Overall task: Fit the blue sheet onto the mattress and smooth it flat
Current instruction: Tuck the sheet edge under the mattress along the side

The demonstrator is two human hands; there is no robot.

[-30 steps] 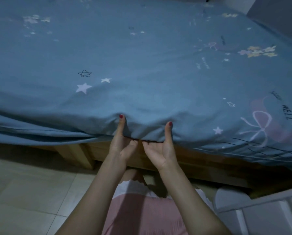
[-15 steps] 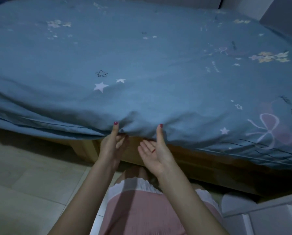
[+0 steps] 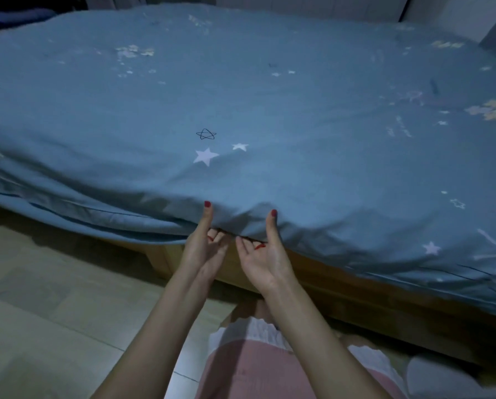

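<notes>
Head view, both hands point(image 3: 235, 251) pinching blue sheet point(image 3: 270, 116) hem, near edge

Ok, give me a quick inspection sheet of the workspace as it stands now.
Surface: mattress covered; wooden bed frame showing below the near edge.
Job's things: blue sheet spread over the top, creased and bunched along the near left edge.
Clutter: nothing seen.
Grippers: left hand and right hand pinch the sheet's near edge, thumbs on top, fingers curled under.
Cables: nothing seen.
Surroundings: pale tiled floor; a dark bundle at far left.
</notes>
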